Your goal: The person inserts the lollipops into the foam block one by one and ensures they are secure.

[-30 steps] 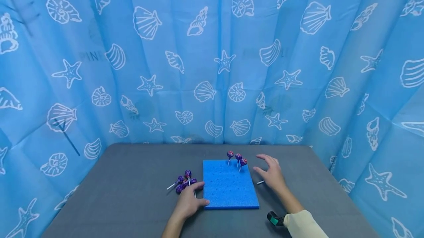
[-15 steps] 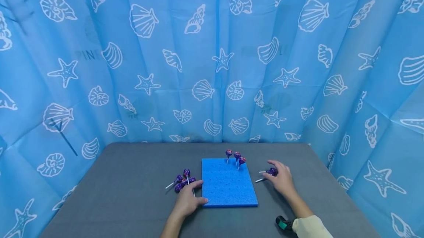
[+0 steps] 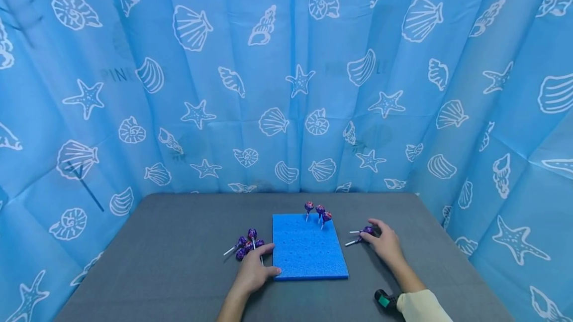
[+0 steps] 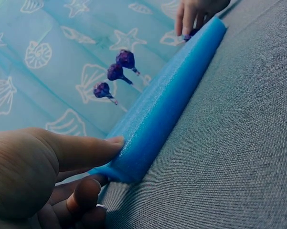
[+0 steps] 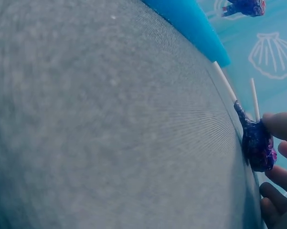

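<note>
A light-blue seashell-print curtain (image 3: 233, 21) hangs behind my remote workspace, and a grey woven surface (image 3: 192, 272) carries everything I handle. Nearest me on the right are a cream sleeve (image 3: 421, 304) and, just beside its cuff, a black device (image 3: 383, 301) with a green patch; its use I can't make out. My left hand (image 3: 254, 268) grips the near-left corner of a blue foam slab (image 3: 309, 257), thumb on top and the other fingers bent at the edge below; I judge that this keeps so light a piece from sliding or tipping. Just past that hand, left of the slab, lies a loose cluster of purple-wrapped lollipops (image 3: 242, 254), heads bunched, probably gathered there to stay within reach. On the opposite side, two loose lollipops (image 5: 258, 148) lie with their white sticks toward the slab. My right hand (image 3: 387, 243) is at their heads, fingers narrow and bent about one; my right wrist feed suggests contact, but I can't tell whether the pinch is made. Farther off, three standing lollipops (image 3: 320, 209) rise near the slab's far-right corner, slightly tilted, their sticks seated in foam that presumably grips them enough to hold the heavy heads up.
</note>
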Tool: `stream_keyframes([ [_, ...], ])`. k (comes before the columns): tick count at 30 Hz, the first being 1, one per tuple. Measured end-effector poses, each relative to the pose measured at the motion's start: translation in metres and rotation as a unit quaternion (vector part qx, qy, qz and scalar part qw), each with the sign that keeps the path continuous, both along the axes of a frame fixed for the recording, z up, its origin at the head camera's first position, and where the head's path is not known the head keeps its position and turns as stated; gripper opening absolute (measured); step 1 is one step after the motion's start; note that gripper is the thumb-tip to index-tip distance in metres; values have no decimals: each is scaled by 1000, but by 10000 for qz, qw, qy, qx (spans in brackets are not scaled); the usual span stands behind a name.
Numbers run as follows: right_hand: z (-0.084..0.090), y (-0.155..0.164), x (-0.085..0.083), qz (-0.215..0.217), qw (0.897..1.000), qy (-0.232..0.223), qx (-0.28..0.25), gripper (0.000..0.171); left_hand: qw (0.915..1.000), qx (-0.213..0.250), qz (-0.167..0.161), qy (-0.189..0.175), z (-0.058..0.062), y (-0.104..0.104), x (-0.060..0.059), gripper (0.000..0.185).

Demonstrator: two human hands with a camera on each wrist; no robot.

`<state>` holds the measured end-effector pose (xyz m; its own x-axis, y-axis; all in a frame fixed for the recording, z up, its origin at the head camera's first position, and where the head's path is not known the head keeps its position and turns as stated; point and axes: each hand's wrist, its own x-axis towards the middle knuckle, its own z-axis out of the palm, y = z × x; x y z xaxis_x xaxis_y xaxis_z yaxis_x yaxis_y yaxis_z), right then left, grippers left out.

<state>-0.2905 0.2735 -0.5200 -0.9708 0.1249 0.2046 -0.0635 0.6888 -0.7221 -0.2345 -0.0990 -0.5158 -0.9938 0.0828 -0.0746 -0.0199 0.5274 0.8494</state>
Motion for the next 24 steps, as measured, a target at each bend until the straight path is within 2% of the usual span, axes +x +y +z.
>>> stream_keyframes([
  [7, -1, 1, 0, -217, 9978, -129, -619, 44, 10000, -14, -50, 27, -1, 0, 0, 59],
  [16, 2, 1, -10, -491, 9921, -399, -1081, 38, 10000, 33, -78, -4, 1, -1, 0, 59],
  [24, 5, 4, -11, -427, 9909, -574, -1137, 34, 10000, 30, -51, -58, 0, 0, 0, 59],
])
